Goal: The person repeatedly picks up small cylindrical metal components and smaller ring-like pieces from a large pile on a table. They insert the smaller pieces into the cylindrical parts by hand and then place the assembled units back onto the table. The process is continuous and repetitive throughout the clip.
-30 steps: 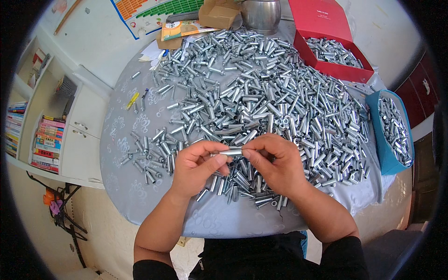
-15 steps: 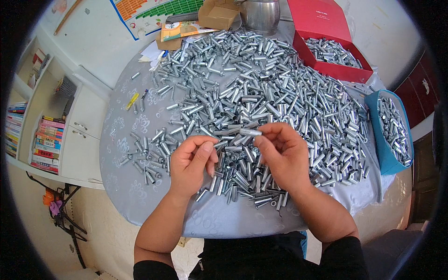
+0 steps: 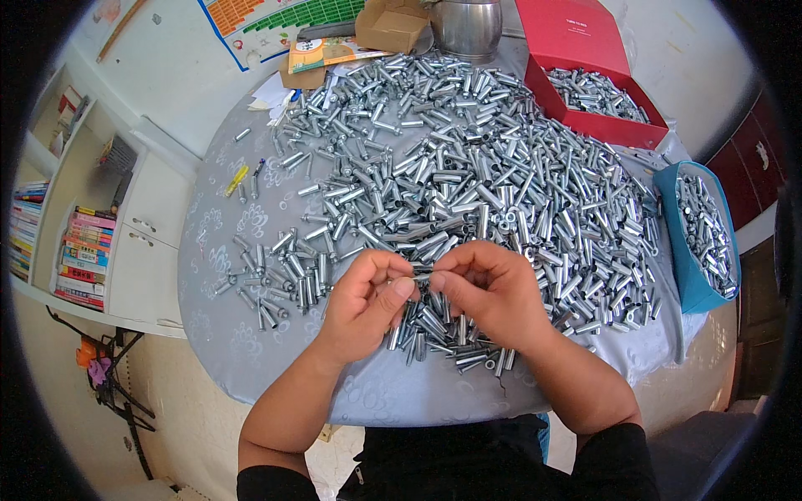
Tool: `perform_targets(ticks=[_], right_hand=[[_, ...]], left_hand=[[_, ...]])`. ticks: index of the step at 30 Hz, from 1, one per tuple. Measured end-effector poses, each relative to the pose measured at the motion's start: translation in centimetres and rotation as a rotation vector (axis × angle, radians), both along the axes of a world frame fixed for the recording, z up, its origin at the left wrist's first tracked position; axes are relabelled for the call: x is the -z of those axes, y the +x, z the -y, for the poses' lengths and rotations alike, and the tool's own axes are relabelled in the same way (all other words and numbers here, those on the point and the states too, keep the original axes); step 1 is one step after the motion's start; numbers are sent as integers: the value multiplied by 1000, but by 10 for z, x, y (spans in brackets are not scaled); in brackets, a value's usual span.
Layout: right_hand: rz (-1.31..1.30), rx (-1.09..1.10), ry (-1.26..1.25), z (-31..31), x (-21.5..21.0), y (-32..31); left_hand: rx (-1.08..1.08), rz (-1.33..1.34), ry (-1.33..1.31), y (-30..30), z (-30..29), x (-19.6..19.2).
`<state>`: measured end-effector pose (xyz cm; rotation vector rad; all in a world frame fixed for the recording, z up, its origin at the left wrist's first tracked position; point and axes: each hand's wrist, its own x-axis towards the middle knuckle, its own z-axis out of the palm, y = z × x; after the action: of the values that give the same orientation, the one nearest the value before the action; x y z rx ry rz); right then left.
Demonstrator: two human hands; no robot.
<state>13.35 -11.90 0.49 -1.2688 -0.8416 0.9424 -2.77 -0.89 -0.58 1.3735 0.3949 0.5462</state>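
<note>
My left hand (image 3: 364, 306) pinches a slim metal bolt between thumb and fingertips, most of it hidden by the fingers. Opposite it, my right hand (image 3: 494, 294) grips a shiny metal sleeve, also mostly covered. The two pieces meet end to end at the fingertips; whether one sits inside the other I cannot tell. Under and beyond both hands spreads a large pile of loose metal sleeves and bolts (image 3: 468, 167). A smaller scatter of them (image 3: 280, 271) lies left of my left hand.
The pile covers much of a round table with a grey patterned cloth (image 3: 221, 334). At the back right stands an open red box (image 3: 597, 125) of metal parts, and at the right a blue bin (image 3: 681, 242). A steel pot (image 3: 466, 32) and a yellow marker (image 3: 237, 180) are farther back.
My hands have come together: the left moved right with the bolt, the right moved slightly left and down with the sleeve. The two pieces, apart before, now meet.
</note>
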Motion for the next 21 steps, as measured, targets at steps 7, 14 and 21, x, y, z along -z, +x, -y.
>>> perform_targets(ticks=[7,14,21], right_hand=[[-115,123,-44,-2,-8,6],[-182,520,261,-6,-2,13],[-185,455,277,-5,-2,10]], left_hand=[[-583,-263,698,-9,-23,10],[-590,-469,1267,-10,-40,2],[-499,-707,1378,-12,-41,13]])
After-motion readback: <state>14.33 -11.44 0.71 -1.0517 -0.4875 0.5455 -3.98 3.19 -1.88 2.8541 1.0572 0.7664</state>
